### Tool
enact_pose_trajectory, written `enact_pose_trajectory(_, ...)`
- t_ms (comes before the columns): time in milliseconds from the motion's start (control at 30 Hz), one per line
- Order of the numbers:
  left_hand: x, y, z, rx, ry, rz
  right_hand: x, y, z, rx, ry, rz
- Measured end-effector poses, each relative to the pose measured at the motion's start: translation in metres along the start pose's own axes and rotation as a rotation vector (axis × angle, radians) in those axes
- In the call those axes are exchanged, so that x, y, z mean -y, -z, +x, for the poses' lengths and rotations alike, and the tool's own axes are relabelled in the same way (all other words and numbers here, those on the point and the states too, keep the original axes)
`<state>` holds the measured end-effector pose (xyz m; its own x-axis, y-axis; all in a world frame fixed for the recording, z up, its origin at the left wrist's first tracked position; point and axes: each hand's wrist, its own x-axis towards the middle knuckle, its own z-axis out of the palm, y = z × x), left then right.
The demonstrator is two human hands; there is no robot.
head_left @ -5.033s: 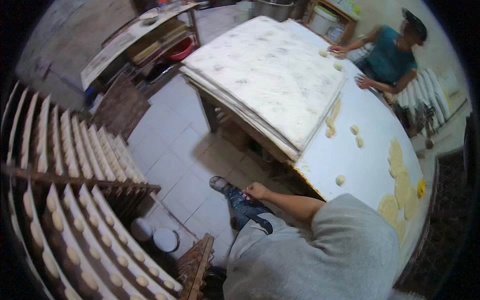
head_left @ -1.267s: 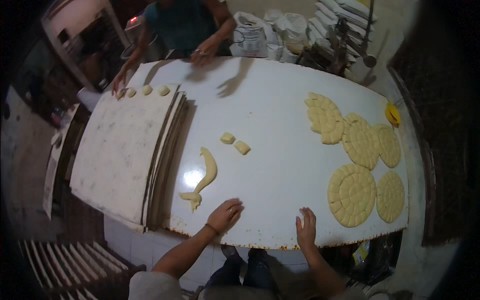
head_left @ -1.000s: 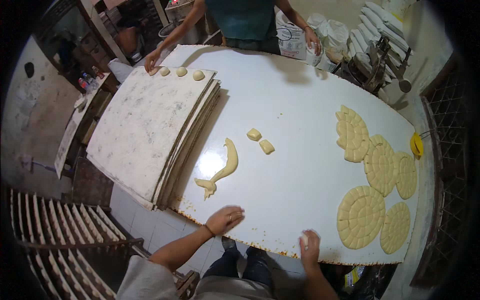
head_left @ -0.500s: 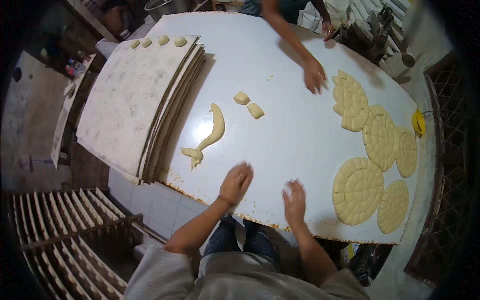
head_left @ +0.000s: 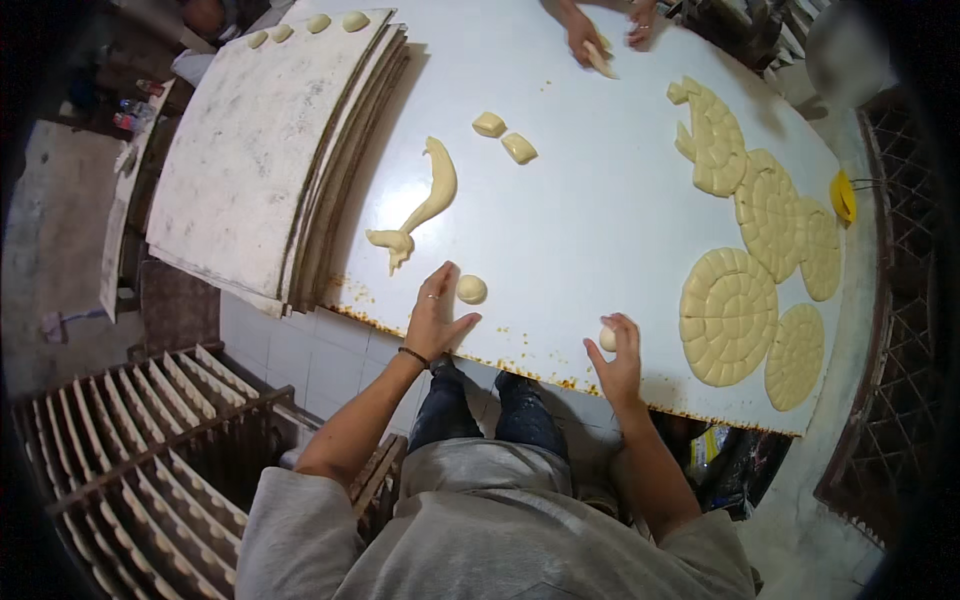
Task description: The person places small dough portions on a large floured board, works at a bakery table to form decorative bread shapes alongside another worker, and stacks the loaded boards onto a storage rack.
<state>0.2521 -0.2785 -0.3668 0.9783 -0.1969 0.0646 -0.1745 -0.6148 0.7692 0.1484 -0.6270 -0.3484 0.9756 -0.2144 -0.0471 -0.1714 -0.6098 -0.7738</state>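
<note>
My left hand (head_left: 434,318) rests near the table's front edge, thumb and fingers spread, right beside a round dough ball (head_left: 471,290). Farther right, the curved fingers and thumb of my right hand (head_left: 622,362) are around a second, smaller-looking dough ball (head_left: 608,338), partly hidden by the fingers. Beyond my left hand lies a long, bent dough strip (head_left: 437,183) with a ragged end. Two cut dough pieces (head_left: 489,124) sit side by side past it.
Several scored dough rounds (head_left: 728,318) cover the table's right side, near a yellow scraper (head_left: 843,197). Stacked boards (head_left: 250,170) with several dough balls stand at left. Across the table, a co-worker's hands (head_left: 590,40) handle some dough. A rack of filled trays (head_left: 140,440) is lower left.
Both my hands were blurred with no dough visible; now a ball shows beside the left and another within the right. The co-worker's reaching hand drew back with dough, and the upper round lost pieces.
</note>
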Motion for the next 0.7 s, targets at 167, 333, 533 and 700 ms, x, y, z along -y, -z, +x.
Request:
enact_pose_trajectory(167,0.005,0.021,0.036,0.358,-0.164,0.000,0.041,0.022,0.002,0.071,0.197,-0.346)
enact_pose_trajectory(333,-0.018,0.032,0.027,0.242,-0.104,-0.149,0.121,-0.071,0.029,0.189,0.263,-0.075)
enact_pose_trajectory(533,0.052,0.174,-0.102,0.442,0.230,-0.242,0.094,-0.166,-0.007,-0.014,0.359,-0.184)
enact_pose_trajectory(700,0.287,0.223,-0.374,0.323,1.279,-0.390,0.099,-0.145,0.075,-0.377,0.150,-0.263)
